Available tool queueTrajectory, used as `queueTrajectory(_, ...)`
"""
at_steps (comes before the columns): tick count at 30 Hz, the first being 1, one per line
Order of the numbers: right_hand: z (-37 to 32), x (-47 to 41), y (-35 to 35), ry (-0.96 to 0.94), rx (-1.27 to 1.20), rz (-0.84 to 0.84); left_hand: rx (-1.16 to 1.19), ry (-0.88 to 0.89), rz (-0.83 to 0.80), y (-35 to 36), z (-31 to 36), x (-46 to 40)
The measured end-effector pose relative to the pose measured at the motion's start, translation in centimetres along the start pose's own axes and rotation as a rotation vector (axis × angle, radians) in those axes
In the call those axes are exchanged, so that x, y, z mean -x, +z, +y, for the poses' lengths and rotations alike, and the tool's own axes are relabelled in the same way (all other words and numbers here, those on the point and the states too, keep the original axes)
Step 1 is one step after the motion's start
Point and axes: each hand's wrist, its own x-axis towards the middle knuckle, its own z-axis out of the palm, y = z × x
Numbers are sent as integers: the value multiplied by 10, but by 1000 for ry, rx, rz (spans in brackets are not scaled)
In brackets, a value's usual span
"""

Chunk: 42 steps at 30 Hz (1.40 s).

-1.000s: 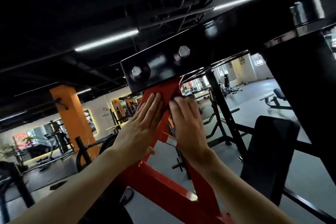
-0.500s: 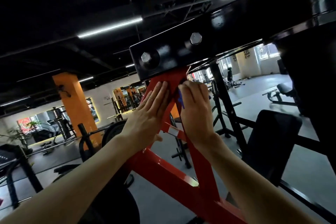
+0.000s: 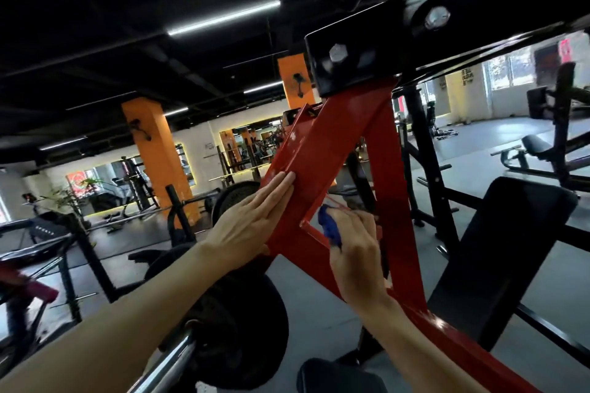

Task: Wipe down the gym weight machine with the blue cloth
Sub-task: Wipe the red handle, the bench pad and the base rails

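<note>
The weight machine has a red A-shaped frame [image 3: 338, 143] bolted under a black top beam [image 3: 367, 51]. My left hand [image 3: 252, 220] lies flat with straight fingers against the left red strut. My right hand [image 3: 354, 249] grips the blue cloth [image 3: 330, 228], bunched in curled fingers, and presses it on the inner edge of the red frame near the cross brace. Most of the cloth is hidden inside the hand.
A black weight plate on a chrome bar [image 3: 230, 335] sits below my left arm. The black seat pad [image 3: 498, 252] stands to the right. Orange pillars [image 3: 156, 150] and other gym machines [image 3: 555, 150] fill the room behind.
Both hands slid down the red struts from just under the black beam. The right hand went from flat on the cloth to curled round it, and the view swung left.
</note>
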Motion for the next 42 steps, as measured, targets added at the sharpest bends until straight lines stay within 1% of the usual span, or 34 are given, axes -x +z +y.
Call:
queueTrajectory(1,-4,3,6,16,-17,-45,-29,0,-62,-1,3,2)
queueTrajectory(3,-14,15,24,3,20,-130,-59,-31,-111,4,8,7)
queueTrajectory(5,-20,17,37,16,13,-186,-83,-43,-79,8,14,7)
queueTrajectory(6,-19,14,42,55,9,-170,-70,-58,-50,13,15,7)
queueTrajectory(7,-19,8,46,130,-15,-157,-56,-84,-77,16,16,7)
queueTrajectory(9,-18,-12,49,343,-95,-142,-44,-104,-112,21,19,5)
queueTrajectory(11,-19,-27,48,456,-155,-139,-36,-109,-141,26,22,4)
queueTrajectory(13,-24,-22,43,460,-196,-154,-39,-119,-124,32,21,5)
queueTrajectory(17,-31,6,41,342,-172,-131,-67,-132,-49,42,21,5)
queueTrajectory(18,-28,2,44,354,-164,-125,-72,-132,-27,43,21,5)
queueTrajectory(21,-23,-17,53,478,-165,-118,-81,-121,3,44,20,4)
queueTrajectory(22,-23,-17,53,483,-156,-116,-80,-118,12,45,20,4)
queueTrajectory(26,-35,3,45,354,-165,-117,-59,-127,8,48,17,5)
queueTrajectory(27,-33,1,45,355,-153,-115,-64,-126,-1,47,17,5)
queueTrajectory(30,-22,-18,53,473,-137,-127,-45,-114,-4,45,18,5)
queueTrajectory(31,-21,-19,54,485,-137,-133,-27,-120,9,45,18,5)
queueTrajectory(33,-26,-10,50,447,-147,-131,-10,-131,28,46,18,5)
queueTrajectory(35,-36,9,45,354,-151,-106,-1,-122,29,49,17,4)
queueTrajectory(40,-41,27,67,55,13,-36,19,-81,83,51,11,7)
queueTrajectory(42,-37,38,78,-75,86,-57,28,-47,92,50,4,10)
